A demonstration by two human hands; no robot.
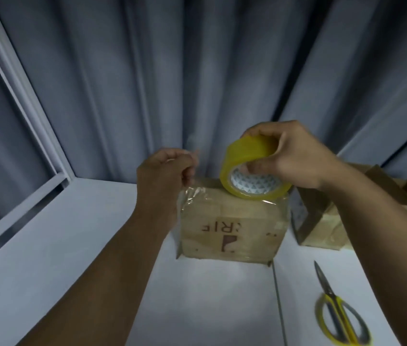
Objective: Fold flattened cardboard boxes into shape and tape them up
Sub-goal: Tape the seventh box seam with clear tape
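Two hands: yellow tape roll (pixel 245 156) is gripped by right hand (pixel 290 158) over brown cardboard box (pixel 232 233) on white table (pixel 210 295), clear tape end (pixel 192 193) pinched by left hand (pixel 165 168) — tape should be kept taut & pressed flat.

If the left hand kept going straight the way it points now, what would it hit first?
Most likely the grey curtain behind the table. The left hand, pinching the tape end, points away just left of the cardboard box; depth is unclear, so it might brush that box.
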